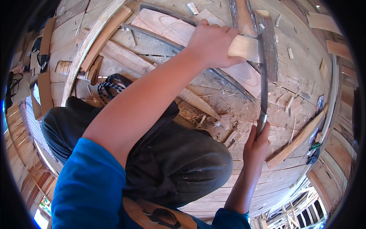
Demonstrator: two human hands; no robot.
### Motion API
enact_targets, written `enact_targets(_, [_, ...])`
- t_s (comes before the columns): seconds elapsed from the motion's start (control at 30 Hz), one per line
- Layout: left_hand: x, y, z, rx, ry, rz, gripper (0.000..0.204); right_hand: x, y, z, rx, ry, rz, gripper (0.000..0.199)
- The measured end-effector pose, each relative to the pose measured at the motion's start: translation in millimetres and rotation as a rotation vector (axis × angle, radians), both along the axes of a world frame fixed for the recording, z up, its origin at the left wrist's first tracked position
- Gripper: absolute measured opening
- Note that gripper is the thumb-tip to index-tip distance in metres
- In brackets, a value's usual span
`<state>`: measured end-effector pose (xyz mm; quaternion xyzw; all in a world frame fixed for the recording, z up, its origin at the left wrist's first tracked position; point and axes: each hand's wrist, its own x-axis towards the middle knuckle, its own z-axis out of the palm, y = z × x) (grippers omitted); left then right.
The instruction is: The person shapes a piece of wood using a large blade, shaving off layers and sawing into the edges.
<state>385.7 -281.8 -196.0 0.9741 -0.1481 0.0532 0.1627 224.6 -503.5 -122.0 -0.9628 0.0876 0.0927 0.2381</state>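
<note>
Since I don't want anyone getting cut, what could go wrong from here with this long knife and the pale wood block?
The long knife in the right hand stands against the end of the wood block; a slip might catch the left hand, whose thumb is close by.

The block lies on a plank with only that hand visibly steadying it, so it could shift or twist.

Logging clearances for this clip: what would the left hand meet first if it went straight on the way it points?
Beyond the wood block it holds, the left hand would probably meet the brown board first; it might pass above that board, since depth is unclear.
</note>
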Motion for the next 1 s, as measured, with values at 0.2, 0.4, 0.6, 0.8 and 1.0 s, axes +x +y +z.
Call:
enact_targets(0.2, [-2.0, -2.2, -3.9, -0.021, -0.055, -0.038, 0.066, 62.1, 19.9, -20.0, -0.041, -0.062, 0.134, 0.021])
enact_targets(0.4, [1.1, 0.1, 1.1, 0.0, 0.008, 0.008, 0.067, 11.5, -5.8, -3.0, -0.001, 0.004, 0.046, 0.026])
enact_targets(0.6, [-2.3, -0.8, -1.5, -0.004, -0.03, -0.005, 0.066, 28.4, 7.0, -7.5, 0.018, -0.003, 0.055, 0.022])
enact_targets(0.8, [0.8, 0.9, 0.5, 0.034, 0.017, -0.042, 0.065, 50.3, 3.9, -17.9, 0.029, 0.004, 0.115, 0.02])
enact_targets(1.0, [-8.5, 2.4, -3.4, 0.019, -0.07, -0.057, 0.067, 16.3, 9.3, -2.6, 0.056, -0.029, 0.084, 0.019])
